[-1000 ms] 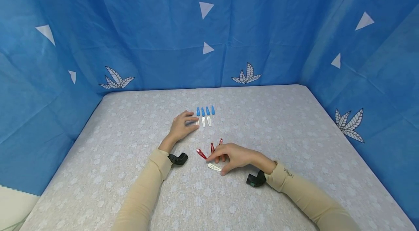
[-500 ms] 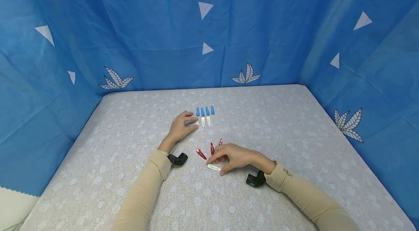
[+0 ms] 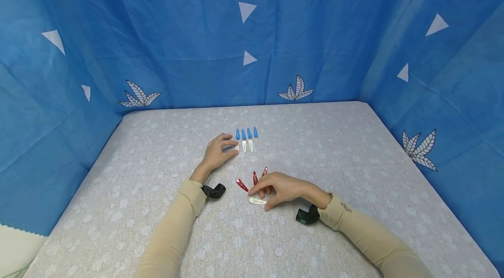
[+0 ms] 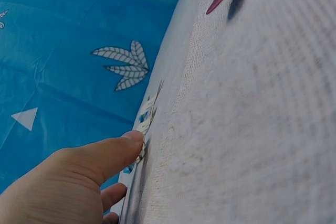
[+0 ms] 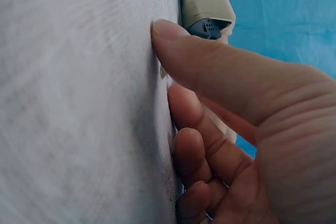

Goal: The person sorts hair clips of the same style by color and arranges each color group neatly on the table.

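In the head view, my left hand (image 3: 218, 151) has its thumb and a finger at the two ends of a white snap hair clip (image 3: 237, 147), the leftmost of a short row. Two more white hair clips (image 3: 247, 146) lie beside it. In the left wrist view the left thumb comes down by these clips; the index finger is hidden. My right hand (image 3: 281, 188) rests low over another white hair clip (image 3: 257, 201). Its thumb is by the clip's right end, and the index fingertip is just above the left end. Red hair clips (image 3: 242, 185) lie beside and partly under its fingers.
Several blue hair clips (image 3: 246, 133) stand in a row behind the white ones. A pale patterned cloth covers the table (image 3: 338, 146). Blue curtain (image 3: 189, 41) closes off the back and both sides.
The white clip by my right hand has turned slightly and now lies almost level across the head view. Its left end has shifted toward me. My left hand has stayed in place.
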